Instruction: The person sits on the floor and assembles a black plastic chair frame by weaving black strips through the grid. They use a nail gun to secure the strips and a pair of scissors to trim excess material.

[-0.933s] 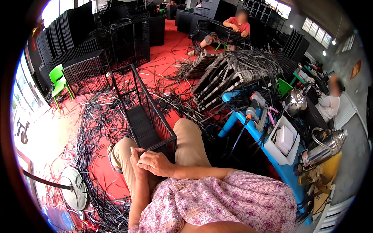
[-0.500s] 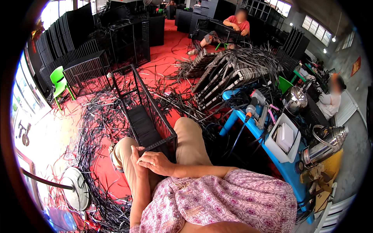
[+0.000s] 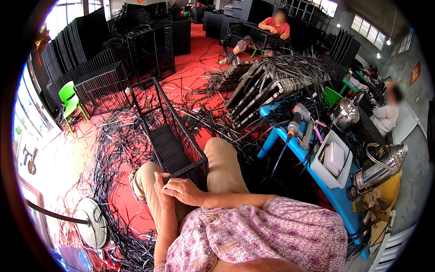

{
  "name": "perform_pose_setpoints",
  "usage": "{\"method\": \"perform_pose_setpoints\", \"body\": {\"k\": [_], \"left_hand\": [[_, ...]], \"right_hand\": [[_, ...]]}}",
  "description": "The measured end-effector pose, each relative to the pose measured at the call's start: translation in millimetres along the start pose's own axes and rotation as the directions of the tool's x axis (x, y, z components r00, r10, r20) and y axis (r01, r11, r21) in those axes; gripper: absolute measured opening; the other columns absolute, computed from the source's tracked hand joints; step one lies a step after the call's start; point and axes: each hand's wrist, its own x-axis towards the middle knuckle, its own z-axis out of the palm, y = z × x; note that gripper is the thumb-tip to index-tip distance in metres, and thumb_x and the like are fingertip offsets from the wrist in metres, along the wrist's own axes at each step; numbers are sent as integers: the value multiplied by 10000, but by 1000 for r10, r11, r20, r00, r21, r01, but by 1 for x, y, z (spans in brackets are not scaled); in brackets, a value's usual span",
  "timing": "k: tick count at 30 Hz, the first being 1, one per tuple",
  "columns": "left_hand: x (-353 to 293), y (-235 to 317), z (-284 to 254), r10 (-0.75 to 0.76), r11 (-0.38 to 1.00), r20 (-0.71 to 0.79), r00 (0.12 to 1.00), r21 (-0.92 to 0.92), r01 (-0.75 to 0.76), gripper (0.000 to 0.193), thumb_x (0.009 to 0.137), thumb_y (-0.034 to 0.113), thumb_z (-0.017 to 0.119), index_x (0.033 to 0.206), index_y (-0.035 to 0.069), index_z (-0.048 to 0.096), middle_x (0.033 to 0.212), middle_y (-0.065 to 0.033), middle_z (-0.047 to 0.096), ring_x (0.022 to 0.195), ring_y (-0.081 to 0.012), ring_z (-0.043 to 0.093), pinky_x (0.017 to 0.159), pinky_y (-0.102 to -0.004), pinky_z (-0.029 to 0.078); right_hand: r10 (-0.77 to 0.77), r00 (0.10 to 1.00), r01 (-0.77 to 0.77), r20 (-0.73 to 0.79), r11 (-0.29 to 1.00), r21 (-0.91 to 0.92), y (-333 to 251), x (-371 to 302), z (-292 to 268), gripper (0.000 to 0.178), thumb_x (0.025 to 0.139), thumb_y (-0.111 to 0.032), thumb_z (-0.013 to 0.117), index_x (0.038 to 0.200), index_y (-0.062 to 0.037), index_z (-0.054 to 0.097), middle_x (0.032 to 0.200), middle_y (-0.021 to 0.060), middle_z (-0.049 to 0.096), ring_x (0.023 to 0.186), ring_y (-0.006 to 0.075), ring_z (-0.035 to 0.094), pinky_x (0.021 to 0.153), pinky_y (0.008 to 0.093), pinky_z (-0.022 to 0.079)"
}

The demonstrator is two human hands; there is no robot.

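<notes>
A long black furniture frame [image 3: 183, 122], its inner panel covered with black woven strip [image 3: 168, 147], rests between my knees and slants away to the far left. Both hands are at its near left corner. My left hand [image 3: 161, 186] has its fingers pressed together against the near rail, with part of them hidden behind the right hand. My right hand [image 3: 185, 191] reaches across from the right, fingers bent in a pinch beside the left fingertips at the same rail. Whatever lies between the right fingers is too small to make out.
Loose black strips [image 3: 106, 167] litter the red floor. At right, a blue table [image 3: 324, 186] carries a power tool [image 3: 293, 124], a white bin [image 3: 333, 165] and a steel kettle [image 3: 383, 167]. A round fan base [image 3: 92, 222] stands left. A co-worker [image 3: 275, 29] sits far off.
My hands keep nearly the same pose at the rail. The whole view has shifted slightly, and the frame sits a little farther right in it.
</notes>
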Motion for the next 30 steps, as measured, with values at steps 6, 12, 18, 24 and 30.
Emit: {"method": "perform_pose_setpoints", "body": {"k": [6, 12, 18, 24, 30], "left_hand": [[-3, -5, -3, 83, 996, 5, 997, 29, -83, 612, 1038, 498, 342, 859, -17, 620, 787, -42, 585, 693, -127, 516, 678, -282, 429], [-7, 12, 5, -15, 995, 8, 1000, -95, 16, 632, 1034, 521, 327, 872, -9, 628, 679, -13, 554, 588, -85, 476, 546, -241, 380], [-14, 34, 14, -178, 940, 63, 982, -285, 188, 630, 1010, 563, 360, 845, 4, 602, 550, 8, 486, 416, -64, 381, 409, -204, 273], [-13, 33, 17, -127, 976, 12, 992, -175, 127, 628, 1006, 564, 367, 851, 9, 616, 588, 14, 502, 462, -53, 383, 437, -207, 274], [-9, 13, 7, -111, 975, 10, 994, -190, 111, 623, 1009, 554, 361, 858, 12, 627, 633, 5, 529, 533, -70, 443, 524, -212, 345]], "right_hand": [[24, 1000, -25, 12, 999, 38, 0, -2, 0, 171, 951, -213, 565, 922, -55, 623, 872, 111, 628, 835, 316, 636, 719, 401, 497], [95, 995, -96, 15, 993, 75, 9, -3, 3, 207, 976, -214, 550, 923, -25, 616, 837, 130, 652, 800, 319, 654, 718, 392, 509], [335, 940, -334, 68, 860, 386, 5, -2, 2, 234, 1005, -193, 519, 920, 1, 620, 688, 63, 595, 656, 126, 579, 637, 283, 475], [303, 952, -298, 30, 904, 307, 8, 0, 1, 192, 998, -163, 531, 944, 1, 615, 675, 71, 604, 640, 138, 598, 634, 296, 488], [282, 958, -278, 42, 892, 356, 3, 0, 2, 218, 1005, -182, 521, 919, 2, 602, 688, 74, 614, 668, 141, 607, 658, 301, 490]]}}
